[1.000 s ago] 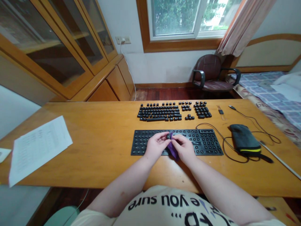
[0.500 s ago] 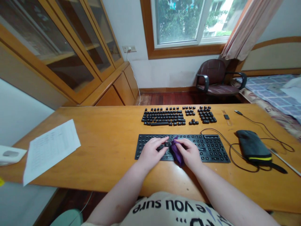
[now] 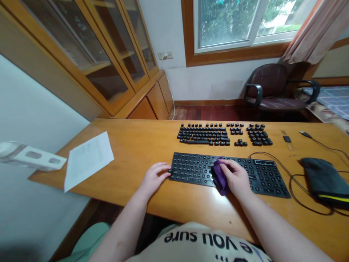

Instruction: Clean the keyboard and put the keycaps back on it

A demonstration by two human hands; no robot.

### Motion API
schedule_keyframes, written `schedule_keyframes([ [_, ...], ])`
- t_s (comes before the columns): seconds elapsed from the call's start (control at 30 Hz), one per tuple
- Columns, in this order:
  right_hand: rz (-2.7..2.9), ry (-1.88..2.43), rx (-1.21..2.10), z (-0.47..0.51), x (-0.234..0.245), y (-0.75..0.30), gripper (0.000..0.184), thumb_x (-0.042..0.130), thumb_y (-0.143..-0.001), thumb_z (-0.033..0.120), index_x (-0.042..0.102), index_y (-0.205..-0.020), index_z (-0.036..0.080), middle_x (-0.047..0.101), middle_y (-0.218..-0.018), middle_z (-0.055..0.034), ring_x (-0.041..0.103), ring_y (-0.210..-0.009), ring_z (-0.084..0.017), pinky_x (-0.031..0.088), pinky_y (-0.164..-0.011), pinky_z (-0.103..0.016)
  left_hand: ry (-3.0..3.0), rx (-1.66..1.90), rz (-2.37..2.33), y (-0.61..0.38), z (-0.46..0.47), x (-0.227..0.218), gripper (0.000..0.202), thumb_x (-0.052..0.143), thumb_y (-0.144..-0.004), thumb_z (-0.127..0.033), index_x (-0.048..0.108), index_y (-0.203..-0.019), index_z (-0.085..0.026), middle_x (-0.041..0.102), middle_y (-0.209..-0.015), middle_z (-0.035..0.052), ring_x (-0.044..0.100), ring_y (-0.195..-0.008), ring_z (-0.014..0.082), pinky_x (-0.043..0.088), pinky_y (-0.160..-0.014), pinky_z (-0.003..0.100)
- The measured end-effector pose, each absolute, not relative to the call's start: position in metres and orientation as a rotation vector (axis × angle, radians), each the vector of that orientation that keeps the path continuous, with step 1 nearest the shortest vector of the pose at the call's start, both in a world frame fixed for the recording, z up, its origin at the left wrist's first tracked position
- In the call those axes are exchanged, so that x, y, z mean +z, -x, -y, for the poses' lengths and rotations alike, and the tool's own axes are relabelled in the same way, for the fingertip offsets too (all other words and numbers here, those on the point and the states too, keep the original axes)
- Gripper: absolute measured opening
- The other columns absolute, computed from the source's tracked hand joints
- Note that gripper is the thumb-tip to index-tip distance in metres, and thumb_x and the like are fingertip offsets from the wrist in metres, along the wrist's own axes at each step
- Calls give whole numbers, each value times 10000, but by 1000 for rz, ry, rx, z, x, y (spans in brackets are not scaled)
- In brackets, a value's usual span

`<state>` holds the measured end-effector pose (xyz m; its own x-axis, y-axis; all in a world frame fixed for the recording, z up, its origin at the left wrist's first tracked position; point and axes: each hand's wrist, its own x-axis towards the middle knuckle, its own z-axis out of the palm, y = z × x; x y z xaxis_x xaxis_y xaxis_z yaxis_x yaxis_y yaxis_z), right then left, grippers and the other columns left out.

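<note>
A black keyboard base [image 3: 191, 167] with its keycaps off lies on the wooden desk in front of me. My left hand [image 3: 154, 178] is at its left end, thumb and fingertips closed around the edge; a small dark bit shows between them, too small to make out. My right hand [image 3: 237, 178] pinches a bunched purple cloth [image 3: 220, 177] and presses it on the middle of the base. Behind the base, the loose black keycaps [image 3: 203, 134] are laid out in keyboard order.
Papers [image 3: 88, 158] and a white device [image 3: 35, 156] are at the left. To the right lie a dark pouch [image 3: 324, 178], a cable [image 3: 290, 185], a USB plug [image 3: 305, 134] and a small black-and-wire tool [image 3: 287, 139]. An armchair [image 3: 272, 87] stands beyond the desk.
My left hand has moved from the middle of the keyboard base to its left end, away from the cloth. The right hand still holds the cloth on the base. The view has turned left.
</note>
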<state>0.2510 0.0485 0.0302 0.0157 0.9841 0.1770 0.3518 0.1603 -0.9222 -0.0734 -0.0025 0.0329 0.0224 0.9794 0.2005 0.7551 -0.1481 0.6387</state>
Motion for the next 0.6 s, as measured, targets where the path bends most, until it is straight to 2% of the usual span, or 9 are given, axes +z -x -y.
schedule_keyframes([
  [0.1, 1485, 1366, 852, -49, 29, -252, 251, 571, -786, 394, 708, -885, 208, 696, -930, -74, 630, -886, -233, 468, -844, -400, -2013, 855, -1732, 72, 4, 31, 145, 686, -727, -251, 719, -867, -241, 689, -1028, 45, 581, -1032, 222, 430, -964, 417],
  [0.27, 1458, 1371, 860, -51, 27, -252, 261, 580, -780, 398, 707, -891, 199, 695, -938, -79, 625, -907, -238, 467, -854, -401, -1964, 783, -1722, 66, 6, 30, 146, 675, -736, -218, 717, -875, -227, 697, -881, 36, 615, -866, 182, 488, -840, 339],
  [0.6, 1475, 1384, 853, -50, 30, -252, 253, 583, -776, 396, 709, -876, 201, 695, -936, -79, 626, -899, -237, 470, -852, -399, -1944, 725, -1738, 69, 8, 27, 154, 672, -735, -225, 704, -886, -225, 690, -886, 30, 606, -876, 182, 471, -846, 330],
])
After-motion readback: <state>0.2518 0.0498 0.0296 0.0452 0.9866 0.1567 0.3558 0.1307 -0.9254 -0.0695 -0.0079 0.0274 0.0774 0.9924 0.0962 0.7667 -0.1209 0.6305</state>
